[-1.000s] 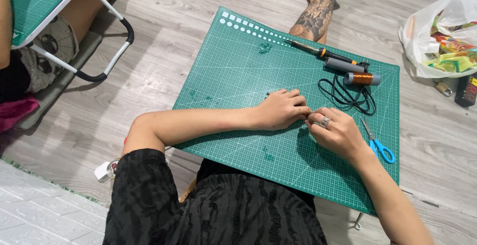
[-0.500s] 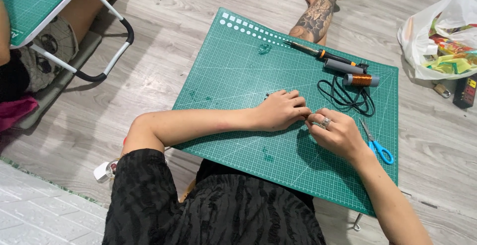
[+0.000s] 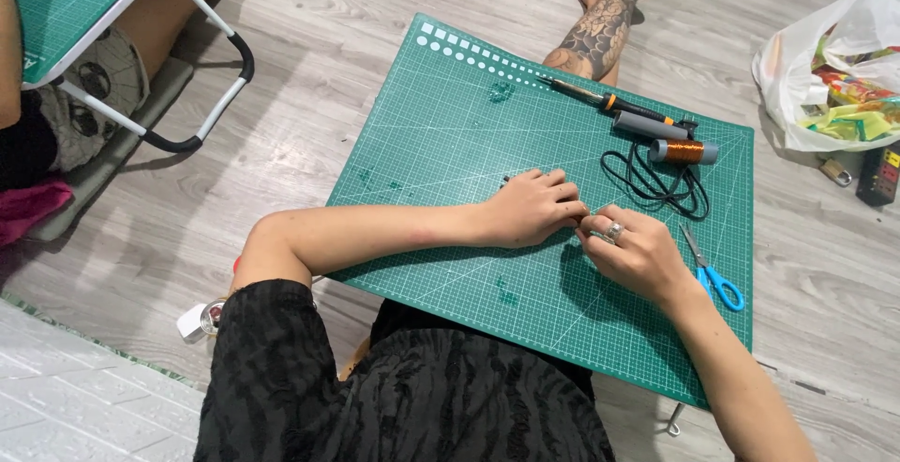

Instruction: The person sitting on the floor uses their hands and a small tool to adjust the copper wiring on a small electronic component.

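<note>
My left hand point(image 3: 530, 207) and my right hand point(image 3: 637, 251) meet fingertip to fingertip near the middle of a green cutting mat point(image 3: 450, 115). Both hands have their fingers curled and pinch a tiny light piece point(image 3: 588, 211) between them; most of it is hidden, so I cannot tell what it is. A ring shows on my right hand. A coil of black cord point(image 3: 656, 181) lies just beyond my right hand. A spool of copper wire point(image 3: 682, 151) sits behind the cord.
A thin tool with a black and orange handle point(image 3: 619, 104) and a grey cylinder point(image 3: 652, 126) lie at the mat's far right. Blue-handled scissors point(image 3: 717, 279) rest right of my right hand. A tattooed leg point(image 3: 600, 36), a white plastic bag point(image 3: 834, 78) and another person's folding table point(image 3: 75, 3) surround the mat.
</note>
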